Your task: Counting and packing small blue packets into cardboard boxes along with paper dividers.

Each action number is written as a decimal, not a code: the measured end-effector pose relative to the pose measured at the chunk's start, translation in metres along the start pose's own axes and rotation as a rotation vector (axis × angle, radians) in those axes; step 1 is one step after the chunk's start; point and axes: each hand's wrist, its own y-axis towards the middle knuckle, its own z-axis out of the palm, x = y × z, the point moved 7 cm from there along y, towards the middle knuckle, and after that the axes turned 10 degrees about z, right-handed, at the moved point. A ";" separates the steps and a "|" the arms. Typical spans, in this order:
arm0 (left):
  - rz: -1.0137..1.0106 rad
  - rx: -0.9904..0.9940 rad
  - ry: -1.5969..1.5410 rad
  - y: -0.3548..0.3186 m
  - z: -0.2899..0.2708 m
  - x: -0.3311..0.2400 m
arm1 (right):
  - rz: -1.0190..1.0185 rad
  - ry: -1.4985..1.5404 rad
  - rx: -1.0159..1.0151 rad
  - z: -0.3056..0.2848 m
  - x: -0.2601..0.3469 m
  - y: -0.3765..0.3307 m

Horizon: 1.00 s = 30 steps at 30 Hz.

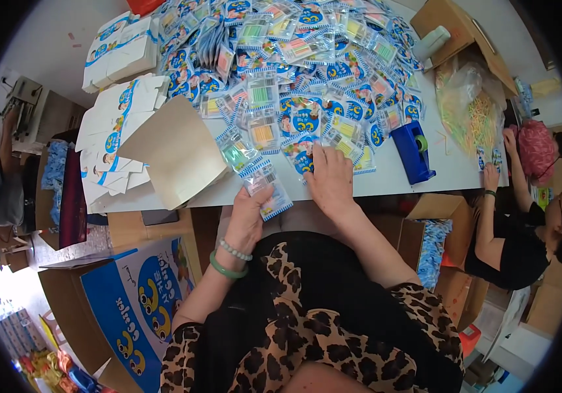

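In my left hand (251,213), the thumb lies over a small clear-backed packet (273,190) with blue striped edges, held just past the table's near edge. Whether more packets lie under it I cannot tell. My right hand (330,177) rests at the table edge, its fingers and thumb closed on the near part of a blue and white printed packet (299,152). Beyond both hands spreads a large heap of such packets (307,52), with yellow, green, orange and pink sticks showing through their clear sides. A packet with green contents (236,152) lies beside my left hand.
An open display box (176,154) stands left, by flattened white boxes (114,124) and a stack (120,49). To the right are a blue tape dispenser (413,154) and a clear bag of thin sticks (471,105). Cartons (123,308) flank me; a co-worker (517,242) sits right.
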 end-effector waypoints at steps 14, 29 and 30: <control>0.003 -0.110 0.086 0.004 -0.001 0.001 | 0.136 -0.023 0.076 0.012 -0.032 0.007; -0.022 0.044 -0.129 -0.001 0.057 -0.010 | 0.633 1.135 0.636 0.032 -0.004 -0.011; 0.038 -0.031 0.066 0.000 0.042 -0.009 | 0.410 0.763 0.641 0.032 0.006 -0.010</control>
